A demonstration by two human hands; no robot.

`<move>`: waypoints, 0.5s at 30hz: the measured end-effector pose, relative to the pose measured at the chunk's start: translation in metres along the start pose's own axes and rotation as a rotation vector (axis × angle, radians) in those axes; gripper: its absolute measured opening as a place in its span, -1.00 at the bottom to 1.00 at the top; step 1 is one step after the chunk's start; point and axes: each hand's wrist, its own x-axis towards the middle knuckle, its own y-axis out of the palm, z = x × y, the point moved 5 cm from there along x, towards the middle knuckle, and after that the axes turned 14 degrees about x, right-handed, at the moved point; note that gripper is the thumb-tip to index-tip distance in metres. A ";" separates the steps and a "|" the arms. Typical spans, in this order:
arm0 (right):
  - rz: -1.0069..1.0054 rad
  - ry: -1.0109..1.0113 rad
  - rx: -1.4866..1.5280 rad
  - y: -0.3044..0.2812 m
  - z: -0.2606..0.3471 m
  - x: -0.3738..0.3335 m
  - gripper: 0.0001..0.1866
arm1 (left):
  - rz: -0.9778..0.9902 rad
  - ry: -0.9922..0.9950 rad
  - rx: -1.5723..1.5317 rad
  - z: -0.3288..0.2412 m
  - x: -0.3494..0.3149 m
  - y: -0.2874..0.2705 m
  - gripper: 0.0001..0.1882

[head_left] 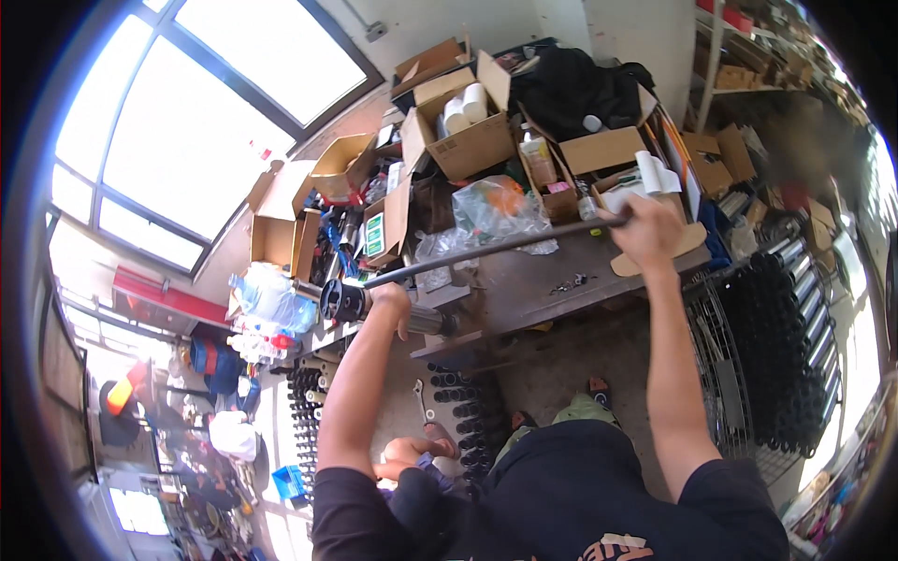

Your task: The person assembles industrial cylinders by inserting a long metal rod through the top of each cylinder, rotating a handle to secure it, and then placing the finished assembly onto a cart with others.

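A long dark metal bar runs across in front of me above the workbench. Its right end is wrapped in the fist of my right hand. At its left end is a metal cylinder with a black slotted collar, lying on its side at the bench's left front edge. My left hand is closed over the cylinder just beside the collar, close under the bar. Some of its fingers are hidden behind the wrist. Whether the bar is hooked into the collar, I cannot make out.
The workbench carries cardboard boxes, a clear plastic bag and small loose parts. Black racked tubes stand at the right. On the floor lie rows of black parts and a wrench. Another person is low at left.
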 end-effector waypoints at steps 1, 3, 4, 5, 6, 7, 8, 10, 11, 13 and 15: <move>0.023 0.028 -0.077 0.002 -0.039 -0.019 -0.66 | -0.036 -0.094 -0.029 0.001 -0.009 0.018 -0.06; 0.133 0.082 -0.081 0.005 -0.103 -0.083 -0.70 | -0.418 -0.231 -0.230 -0.003 -0.051 0.064 -0.14; 0.338 0.134 -0.032 0.010 -0.117 -0.117 -0.67 | -0.389 -0.267 -0.439 -0.006 -0.075 0.082 -0.13; 0.420 0.114 0.020 0.018 -0.134 -0.163 -0.66 | -0.355 -0.310 -0.636 -0.009 -0.095 0.101 -0.12; 0.476 0.231 0.126 0.027 -0.139 -0.209 -0.64 | -0.415 -0.310 -0.868 -0.016 -0.106 0.130 -0.09; 0.538 0.346 0.218 0.036 -0.142 -0.248 -0.63 | -0.449 -0.281 -1.156 -0.026 -0.115 0.147 -0.15; 0.558 0.456 0.201 0.046 -0.147 -0.284 -0.60 | -0.508 -0.107 -1.551 -0.047 -0.108 0.160 -0.28; 0.659 0.671 0.112 0.059 -0.159 -0.338 -0.58 | -0.414 0.119 -2.165 -0.087 -0.114 0.160 -0.47; 0.715 0.770 0.060 0.065 -0.164 -0.353 -0.57 | -0.303 0.224 -2.410 -0.099 -0.126 0.145 -0.36; 0.756 0.819 0.074 0.083 -0.162 -0.370 -0.56 | -0.131 0.317 -2.789 -0.115 -0.150 0.129 -0.14; 0.840 0.821 0.093 0.110 -0.165 -0.374 -0.53 | -0.255 0.653 -2.967 -0.121 -0.156 0.120 -0.08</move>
